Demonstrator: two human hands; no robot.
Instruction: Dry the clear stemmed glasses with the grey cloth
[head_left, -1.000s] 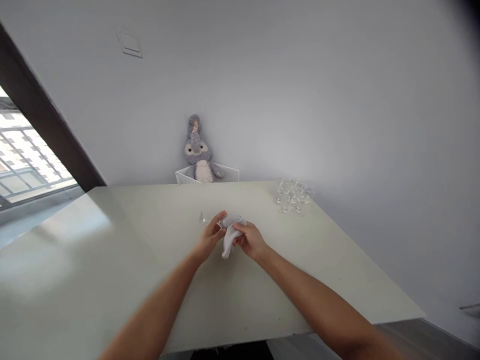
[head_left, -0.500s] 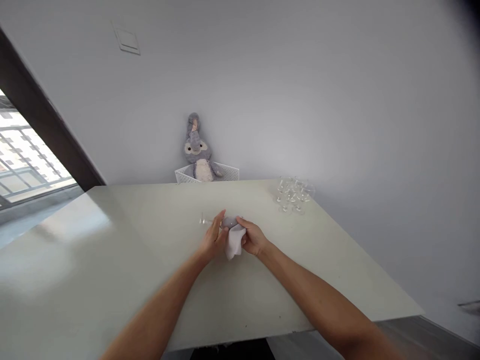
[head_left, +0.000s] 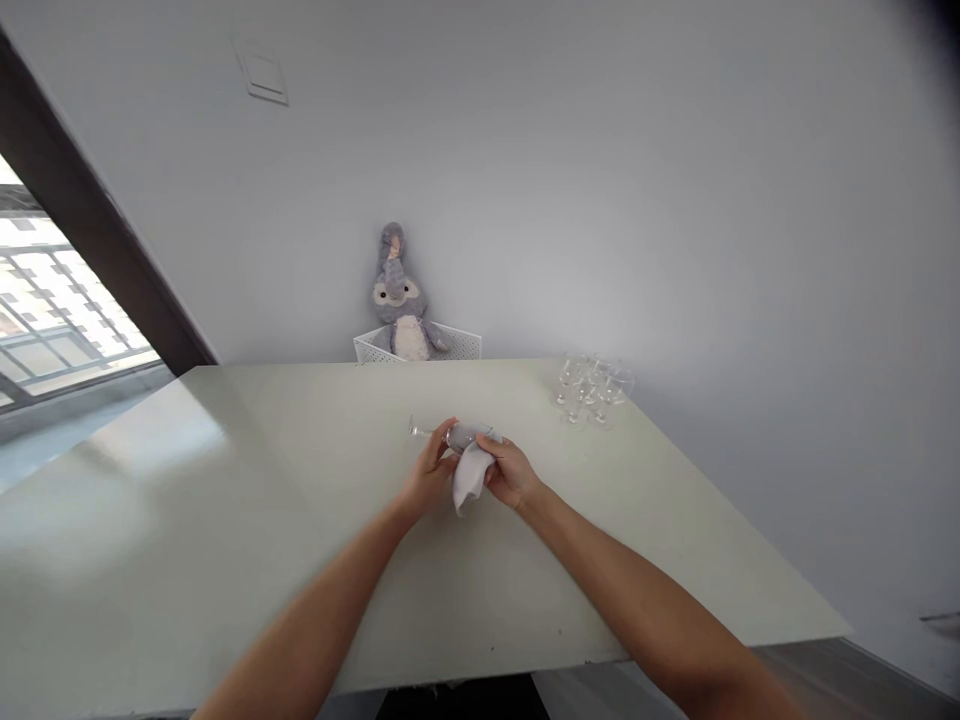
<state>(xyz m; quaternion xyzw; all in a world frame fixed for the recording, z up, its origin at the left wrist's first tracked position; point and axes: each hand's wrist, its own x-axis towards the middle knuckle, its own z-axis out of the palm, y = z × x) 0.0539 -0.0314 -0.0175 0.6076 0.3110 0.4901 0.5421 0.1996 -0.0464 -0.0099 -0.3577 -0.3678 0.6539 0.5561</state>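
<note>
A clear wine glass (head_left: 462,436) lies on its side in the air above the table, its stem and foot pointing left. Around the lower bowl, near the stem, the fingers of my left hand (head_left: 431,474) are closed. My right hand (head_left: 514,474) grips a white cloth (head_left: 470,476) at the rim end of the glass. Part of the cloth appears tucked in at the rim, and the rest hangs down between my hands. How far it reaches inside the bowl I cannot tell.
Several clear stemmed glasses (head_left: 591,388) stand together at the back right of the white table (head_left: 300,470). Behind the far edge, a grey plush toy (head_left: 409,320) sits in a white perforated basket (head_left: 466,346) against the wall. A window lies to the left.
The glass has tilted slightly, its foot end rising a little. My hands keep their grips, with the cloth shifted a bit at the rim. The camera view has moved slightly.
</note>
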